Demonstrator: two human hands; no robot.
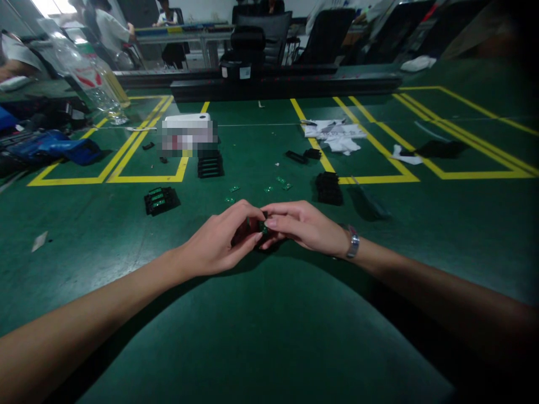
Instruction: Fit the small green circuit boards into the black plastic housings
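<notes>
Both my hands meet at the middle of the green table. My left hand point(221, 241) curls its fingers round a small black plastic part point(252, 229) that is mostly hidden between the two hands. My right hand point(301, 224), with a watch on its wrist, pinches a tiny green circuit chip point(263, 228) against that part. Several more green chips point(269, 187) lie loose on the table just beyond my hands. A black holder with green chips set in it point(161, 200) lies to the left.
Stacks of black parts point(329, 188) point(210, 164) stand beyond the chips. A white box point(187, 133), a clear plastic bottle point(86, 76), white papers point(334, 133) and a blue bag point(54, 147) lie farther back. Yellow lines mark the table. People sit at the far benches.
</notes>
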